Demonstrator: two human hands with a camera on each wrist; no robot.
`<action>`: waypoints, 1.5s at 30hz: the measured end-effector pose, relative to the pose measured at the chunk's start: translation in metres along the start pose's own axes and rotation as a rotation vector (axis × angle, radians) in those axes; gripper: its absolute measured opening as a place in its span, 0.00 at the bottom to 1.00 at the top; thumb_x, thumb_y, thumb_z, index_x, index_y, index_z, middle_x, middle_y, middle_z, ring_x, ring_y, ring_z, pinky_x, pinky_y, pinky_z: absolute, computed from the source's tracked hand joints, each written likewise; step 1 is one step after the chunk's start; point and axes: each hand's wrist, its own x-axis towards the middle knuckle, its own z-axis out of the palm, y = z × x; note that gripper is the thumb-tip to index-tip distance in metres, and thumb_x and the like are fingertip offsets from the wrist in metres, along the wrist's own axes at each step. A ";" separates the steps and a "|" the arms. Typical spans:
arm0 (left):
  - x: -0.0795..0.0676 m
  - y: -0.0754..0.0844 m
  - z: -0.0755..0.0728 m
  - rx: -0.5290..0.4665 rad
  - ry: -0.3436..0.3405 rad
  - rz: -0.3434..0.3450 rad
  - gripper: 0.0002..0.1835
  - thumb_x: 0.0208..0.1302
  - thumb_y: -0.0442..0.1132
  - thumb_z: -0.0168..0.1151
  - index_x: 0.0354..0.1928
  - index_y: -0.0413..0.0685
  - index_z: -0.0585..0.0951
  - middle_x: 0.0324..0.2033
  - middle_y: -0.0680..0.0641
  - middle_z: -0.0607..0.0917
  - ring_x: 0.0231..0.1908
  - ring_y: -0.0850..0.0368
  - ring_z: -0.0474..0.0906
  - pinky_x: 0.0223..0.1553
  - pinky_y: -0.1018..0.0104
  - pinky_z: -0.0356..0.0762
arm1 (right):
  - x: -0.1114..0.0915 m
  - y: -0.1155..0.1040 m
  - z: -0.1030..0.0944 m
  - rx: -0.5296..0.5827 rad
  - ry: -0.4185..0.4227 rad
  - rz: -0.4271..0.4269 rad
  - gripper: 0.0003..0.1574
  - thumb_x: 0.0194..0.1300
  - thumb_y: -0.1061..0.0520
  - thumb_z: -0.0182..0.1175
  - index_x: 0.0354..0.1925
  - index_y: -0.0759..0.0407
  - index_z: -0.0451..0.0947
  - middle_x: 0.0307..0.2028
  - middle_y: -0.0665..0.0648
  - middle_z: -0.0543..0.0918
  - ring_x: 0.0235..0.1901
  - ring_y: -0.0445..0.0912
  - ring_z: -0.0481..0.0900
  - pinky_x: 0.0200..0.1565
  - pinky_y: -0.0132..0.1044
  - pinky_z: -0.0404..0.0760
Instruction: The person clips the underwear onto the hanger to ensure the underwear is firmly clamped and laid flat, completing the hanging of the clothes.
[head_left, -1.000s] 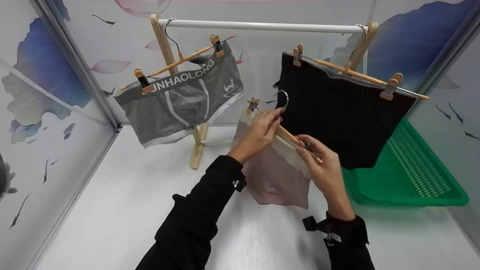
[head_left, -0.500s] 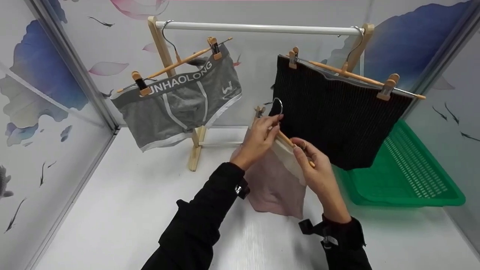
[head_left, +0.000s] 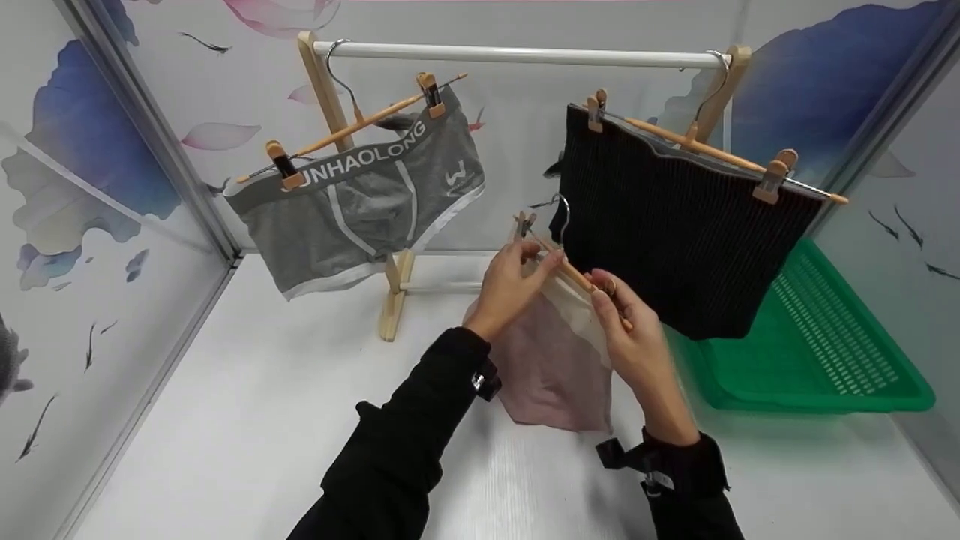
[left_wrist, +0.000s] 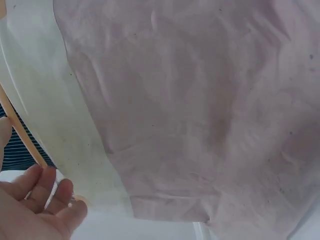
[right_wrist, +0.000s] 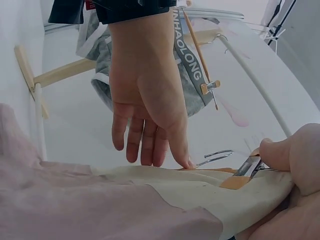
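A clip hanger (head_left: 574, 276) carries pink underpants (head_left: 551, 367) with a cream waistband (left_wrist: 75, 130). My right hand (head_left: 637, 337) grips the hanger's right end at its clip (right_wrist: 242, 172), thumb on the near side. Near the hook, my left hand (head_left: 514, 289) touches the bar; in the right wrist view the left hand's (right_wrist: 147, 95) fingers hang fairly straight and its thumb tip meets the bar. Past it, the left clip (head_left: 523, 223) sits at the far end. The left wrist view shows curved fingers (left_wrist: 47, 182) beside the hanger bar (left_wrist: 22, 132).
Grey boxer briefs (head_left: 367, 199) hang from a clip hanger on the left of the white rail (head_left: 525, 52). A black ribbed garment (head_left: 675, 232) hangs on the right. Behind it, a green basket (head_left: 892, 390) stands on the white table (head_left: 247, 420).
The hanger with the underpants has come slightly down and nearer. My left hand has shifted off the hook's base, its thumb and index now apart. The right hand keeps its grip.
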 end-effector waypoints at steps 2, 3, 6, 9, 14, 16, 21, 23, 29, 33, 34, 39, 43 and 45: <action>0.001 0.001 0.000 -0.009 -0.010 -0.009 0.26 0.72 0.57 0.61 0.56 0.40 0.82 0.50 0.43 0.83 0.52 0.52 0.78 0.57 0.60 0.71 | 0.000 -0.001 0.001 -0.001 0.005 -0.007 0.23 0.79 0.65 0.50 0.66 0.77 0.68 0.60 0.71 0.78 0.59 0.59 0.77 0.56 0.27 0.75; 0.001 0.001 -0.001 -0.010 -0.014 -0.011 0.26 0.73 0.57 0.60 0.56 0.41 0.82 0.50 0.44 0.83 0.52 0.52 0.78 0.58 0.60 0.71 | 0.000 -0.002 0.001 0.002 0.006 -0.009 0.23 0.79 0.66 0.50 0.66 0.78 0.68 0.60 0.72 0.78 0.59 0.59 0.77 0.56 0.27 0.75; 0.001 0.002 -0.001 -0.044 -0.031 -0.004 0.26 0.74 0.56 0.58 0.57 0.41 0.83 0.51 0.45 0.83 0.54 0.54 0.78 0.59 0.62 0.72 | 0.000 -0.004 0.003 0.011 0.014 -0.004 0.24 0.78 0.66 0.50 0.67 0.78 0.67 0.61 0.72 0.77 0.60 0.59 0.76 0.57 0.27 0.74; 0.001 0.003 -0.003 -0.107 -0.044 0.006 0.25 0.76 0.55 0.57 0.57 0.41 0.82 0.52 0.45 0.83 0.55 0.55 0.77 0.59 0.63 0.72 | -0.001 -0.006 0.005 0.029 0.011 0.009 0.26 0.79 0.65 0.50 0.69 0.77 0.64 0.63 0.72 0.75 0.63 0.59 0.73 0.59 0.28 0.73; 0.002 0.006 -0.008 -0.161 -0.064 0.029 0.23 0.79 0.50 0.52 0.63 0.41 0.79 0.57 0.45 0.80 0.59 0.56 0.76 0.60 0.65 0.72 | -0.002 -0.015 0.009 0.097 -0.023 0.016 0.31 0.80 0.65 0.48 0.73 0.77 0.55 0.69 0.73 0.67 0.70 0.58 0.65 0.63 0.30 0.69; 0.003 0.009 -0.010 -0.165 -0.072 0.037 0.23 0.80 0.48 0.50 0.65 0.40 0.77 0.59 0.44 0.78 0.61 0.56 0.74 0.61 0.67 0.71 | -0.001 -0.020 0.010 0.111 -0.030 0.011 0.32 0.80 0.65 0.47 0.74 0.76 0.53 0.70 0.73 0.66 0.71 0.58 0.64 0.64 0.31 0.69; 0.008 0.018 -0.016 -0.230 -0.068 0.083 0.21 0.80 0.39 0.51 0.68 0.36 0.73 0.61 0.42 0.77 0.62 0.55 0.73 0.63 0.69 0.69 | 0.004 -0.036 0.013 0.100 -0.034 0.003 0.34 0.80 0.63 0.49 0.76 0.73 0.51 0.72 0.69 0.64 0.72 0.55 0.62 0.65 0.35 0.68; 0.012 0.022 -0.018 -0.260 -0.061 0.106 0.21 0.79 0.36 0.51 0.68 0.34 0.72 0.60 0.41 0.76 0.61 0.55 0.73 0.62 0.70 0.68 | 0.007 -0.042 0.014 0.085 -0.034 -0.002 0.35 0.80 0.62 0.49 0.76 0.73 0.51 0.74 0.67 0.62 0.73 0.55 0.61 0.66 0.37 0.67; 0.021 0.036 -0.028 -0.322 -0.048 0.179 0.22 0.79 0.32 0.50 0.69 0.31 0.70 0.61 0.38 0.74 0.62 0.53 0.72 0.63 0.71 0.68 | 0.016 -0.063 0.014 0.089 -0.045 -0.051 0.36 0.79 0.62 0.51 0.77 0.72 0.50 0.74 0.66 0.61 0.73 0.54 0.62 0.67 0.40 0.66; 0.025 0.047 -0.036 -0.380 -0.054 0.228 0.22 0.77 0.27 0.50 0.70 0.29 0.68 0.62 0.37 0.73 0.64 0.52 0.70 0.65 0.70 0.66 | 0.021 -0.079 0.016 0.110 -0.050 -0.076 0.38 0.79 0.61 0.52 0.77 0.70 0.50 0.74 0.65 0.62 0.72 0.51 0.63 0.66 0.40 0.68; 0.027 0.050 -0.038 -0.384 -0.052 0.241 0.22 0.76 0.26 0.50 0.70 0.29 0.68 0.62 0.36 0.73 0.64 0.52 0.70 0.65 0.70 0.65 | 0.022 -0.083 0.016 0.107 -0.050 -0.081 0.38 0.79 0.61 0.52 0.77 0.70 0.50 0.74 0.65 0.62 0.72 0.51 0.63 0.66 0.40 0.68; 0.036 0.067 -0.052 -0.378 -0.046 0.260 0.24 0.75 0.25 0.51 0.70 0.31 0.68 0.62 0.36 0.72 0.64 0.51 0.70 0.65 0.71 0.65 | 0.032 -0.100 0.021 0.118 -0.049 -0.116 0.39 0.79 0.60 0.53 0.78 0.69 0.49 0.75 0.64 0.60 0.73 0.51 0.62 0.66 0.41 0.68; 0.045 0.081 -0.064 -0.390 -0.047 0.274 0.25 0.74 0.22 0.50 0.71 0.31 0.67 0.61 0.35 0.72 0.63 0.50 0.71 0.65 0.70 0.66 | 0.042 -0.111 0.026 0.159 -0.034 -0.140 0.39 0.78 0.60 0.53 0.77 0.71 0.48 0.75 0.64 0.60 0.73 0.51 0.62 0.66 0.41 0.68; 0.050 0.086 -0.070 -0.396 -0.041 0.277 0.26 0.73 0.21 0.50 0.71 0.31 0.67 0.62 0.35 0.72 0.63 0.50 0.71 0.66 0.69 0.65 | 0.047 -0.116 0.029 0.172 -0.026 -0.151 0.40 0.78 0.60 0.54 0.77 0.71 0.48 0.75 0.64 0.60 0.73 0.51 0.63 0.66 0.41 0.69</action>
